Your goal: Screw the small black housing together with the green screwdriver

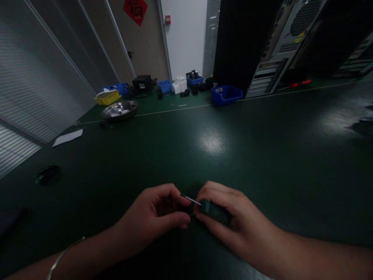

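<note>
Screwdriver, dark green handle closed in right hand, over green table. Long axis slants; shaft points left and slightly away, tip by left hand's index finger. Left hand curled; too dim to tell whether it pinches anything.

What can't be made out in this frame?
All in the head view:
Screwdriver's green handle: mostly covered by the right hand.
Whatever the left hand may pinch: hidden by its own fingers and shadow.
Dark object, far left: cut off by the frame edge.
Contents of the metal bowl: too small and blurred.
</note>
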The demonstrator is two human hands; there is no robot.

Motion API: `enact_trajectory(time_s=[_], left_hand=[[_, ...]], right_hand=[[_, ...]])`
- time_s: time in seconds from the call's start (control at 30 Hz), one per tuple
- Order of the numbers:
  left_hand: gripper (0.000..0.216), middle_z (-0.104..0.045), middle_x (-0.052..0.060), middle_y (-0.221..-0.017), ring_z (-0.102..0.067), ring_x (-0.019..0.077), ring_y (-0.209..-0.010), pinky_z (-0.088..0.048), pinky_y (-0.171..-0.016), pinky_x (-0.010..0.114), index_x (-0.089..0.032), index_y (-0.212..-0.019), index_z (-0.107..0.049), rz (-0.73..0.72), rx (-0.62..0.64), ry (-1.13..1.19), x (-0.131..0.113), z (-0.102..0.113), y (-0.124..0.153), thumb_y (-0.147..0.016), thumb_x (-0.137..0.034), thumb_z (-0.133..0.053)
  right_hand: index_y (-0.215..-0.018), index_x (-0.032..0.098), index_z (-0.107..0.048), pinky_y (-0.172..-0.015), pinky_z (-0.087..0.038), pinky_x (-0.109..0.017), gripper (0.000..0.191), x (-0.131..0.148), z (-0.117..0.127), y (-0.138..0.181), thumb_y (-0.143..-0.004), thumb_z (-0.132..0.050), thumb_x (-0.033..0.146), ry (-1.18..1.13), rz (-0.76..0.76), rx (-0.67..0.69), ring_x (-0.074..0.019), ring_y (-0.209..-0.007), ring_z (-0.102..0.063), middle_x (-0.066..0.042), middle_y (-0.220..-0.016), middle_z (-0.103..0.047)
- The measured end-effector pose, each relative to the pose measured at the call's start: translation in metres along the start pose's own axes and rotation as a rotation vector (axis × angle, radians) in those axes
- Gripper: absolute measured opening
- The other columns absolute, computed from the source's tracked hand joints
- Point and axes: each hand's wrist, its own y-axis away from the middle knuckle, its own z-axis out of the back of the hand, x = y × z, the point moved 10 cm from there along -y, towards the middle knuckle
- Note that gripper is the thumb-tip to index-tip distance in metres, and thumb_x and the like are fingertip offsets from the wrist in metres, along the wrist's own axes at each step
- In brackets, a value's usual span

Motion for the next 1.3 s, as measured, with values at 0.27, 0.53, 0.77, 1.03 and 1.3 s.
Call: enact_trajectory(time_s=[0.27,0.53,0.77,1.03,1.3], left_hand=[[0.015,-0.067,0.000,-0.089,-0.063,0.0139,-0.077,-0.052,-0.071,0.027,-0.016,-0.092,-0.071,-0.069,0.045,-0.088,-0.007,-0.004,0.001,-0.079,-0.009,-0.076],[0.012,-0.065,-0.001,-0.088,-0.062,0.0114,-0.075,-0.050,-0.068,0.023,-0.016,-0.089,-0.068,-0.101,0.058,-0.077,-0.009,-0.007,0.003,-0.082,-0.008,-0.073],[0.011,-0.065,0.000,-0.089,-0.065,0.0111,-0.073,-0.053,-0.070,0.025,-0.016,-0.089,-0.061,-0.107,0.057,0.021,-0.003,-0.005,0.004,-0.085,-0.009,-0.069],[0.012,-0.061,-0.001,-0.084,-0.063,0.0126,-0.070,-0.051,-0.065,0.025,-0.016,-0.089,-0.062,-0.158,0.026,-0.163,-0.007,-0.006,0.007,-0.082,-0.010,-0.069],[0.010,-0.056,-0.001,-0.080,-0.061,0.0135,-0.065,-0.050,-0.059,0.026,-0.016,-0.085,-0.063,-0.203,-0.007,-0.262,-0.015,-0.009,0.007,-0.079,-0.011,-0.069]], right_hand=[[-0.081,0.020,-0.058,-0.064,-0.044,-0.026,0.016,0.002,0.003,-0.002,-0.089,-0.060,0.006,0.028,-0.023,0.007,-0.0153,-0.073,-0.057,0.001,-0.081,-0.057],[-0.083,0.019,-0.061,-0.067,-0.046,-0.027,0.013,0.001,0.002,-0.004,-0.086,-0.064,0.007,-0.010,-0.030,0.016,-0.0162,-0.078,-0.059,0.000,-0.084,-0.060],[-0.096,0.017,-0.068,-0.072,-0.050,-0.027,0.007,-0.001,-0.001,-0.006,-0.090,-0.063,0.017,-0.083,-0.076,0.064,-0.0176,-0.082,-0.067,-0.003,-0.090,-0.070],[-0.090,0.015,-0.069,-0.062,-0.046,-0.025,0.012,-0.006,-0.002,-0.003,-0.082,-0.062,0.011,-0.056,-0.143,0.046,-0.0159,-0.070,-0.059,0.000,-0.078,-0.065],[-0.082,0.017,-0.065,-0.057,-0.043,-0.023,0.010,-0.007,-0.002,0.000,-0.077,-0.061,0.010,-0.056,-0.154,0.009,-0.0139,-0.065,-0.055,0.002,-0.073,-0.059]])
